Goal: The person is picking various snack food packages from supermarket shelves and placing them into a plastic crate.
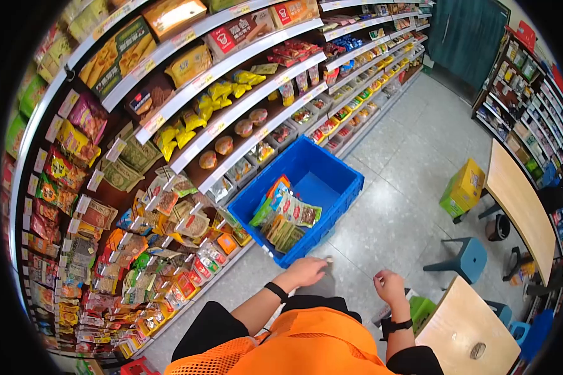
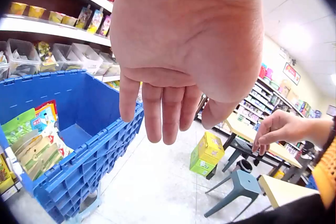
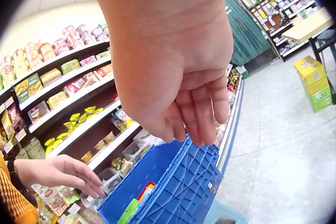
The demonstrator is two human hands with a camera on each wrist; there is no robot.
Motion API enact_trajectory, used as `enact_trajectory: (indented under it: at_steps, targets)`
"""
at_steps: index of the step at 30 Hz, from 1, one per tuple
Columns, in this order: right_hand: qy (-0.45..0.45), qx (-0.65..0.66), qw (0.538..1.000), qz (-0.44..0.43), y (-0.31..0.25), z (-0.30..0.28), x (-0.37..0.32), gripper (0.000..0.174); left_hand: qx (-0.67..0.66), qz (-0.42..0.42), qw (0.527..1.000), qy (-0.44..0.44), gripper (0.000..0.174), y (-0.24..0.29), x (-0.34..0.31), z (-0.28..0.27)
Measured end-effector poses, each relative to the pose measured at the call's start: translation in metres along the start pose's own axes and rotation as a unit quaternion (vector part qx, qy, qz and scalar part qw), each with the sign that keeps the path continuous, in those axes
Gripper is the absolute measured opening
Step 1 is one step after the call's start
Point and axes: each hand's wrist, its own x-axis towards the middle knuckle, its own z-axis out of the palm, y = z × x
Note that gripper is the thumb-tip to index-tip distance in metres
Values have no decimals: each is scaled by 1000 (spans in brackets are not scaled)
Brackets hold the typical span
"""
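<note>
My left hand (image 1: 303, 273) hangs near the front end of a blue plastic crate (image 1: 300, 159). Its fingers (image 2: 170, 111) are straight and hold nothing in the left wrist view. Off to the right of the crate is my right hand (image 1: 390, 287), empty too, with loosely bent fingers (image 3: 202, 113). Inside the crate lie several snack packets, among them a red-and-white packet (image 1: 299, 209), greenish-brown flat packs (image 1: 284, 235) and a light green bag (image 2: 20, 125). They fill the near part of the crate; its blue floor shows at the far part.
Shelves with yellow snack bags (image 1: 219, 94), small cups (image 1: 224, 145) and hanging packets (image 1: 125, 250) run along the left. On the right stand a yellow-green carton (image 1: 463, 190), a blue-grey stool (image 1: 466, 259) and wooden tables (image 1: 463, 331). A dark green door (image 1: 463, 44) is at the back.
</note>
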Motion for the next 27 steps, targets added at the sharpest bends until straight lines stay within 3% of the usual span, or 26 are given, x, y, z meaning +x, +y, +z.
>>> enact_trajectory:
  at_steps: [6, 10, 12, 14, 17, 20, 22, 25, 27]
  targets:
    - [24, 65, 997, -41, 9, -34, 64, 14, 6, 56, 996, -65, 28, 0, 114, 21]
    - [95, 11, 994, 59, 72, -92, 112, 14, -4, 112, 985, -130, 29, 32, 217, 7]
    - [143, -48, 986, 65, 105, -125, 130, 15, -8, 155, 985, -81, 31, 32, 269, 4]
    - [168, -41, 980, 96, 126, -161, 144, 15, 8, 174, 978, -115, 31, 39, 315, -17]
    - [243, 27, 951, 190, 153, -200, 175, 16, -41, 228, 970, -72, 31, 42, 386, -42]
    - [232, -66, 952, 190, 169, -217, 203, 16, 40, 216, 968, -121, 29, 35, 438, -58]
    - [215, -66, 956, 187, 167, -222, 234, 15, 36, 208, 970, -124, 27, 32, 456, -73]
    - [176, -13, 966, 190, 173, -217, 277, 18, -77, 198, 975, -72, 27, 23, 476, -76]
    - [133, -23, 971, 195, 183, -215, 307, 19, -27, 157, 979, -131, 33, 11, 487, -83]
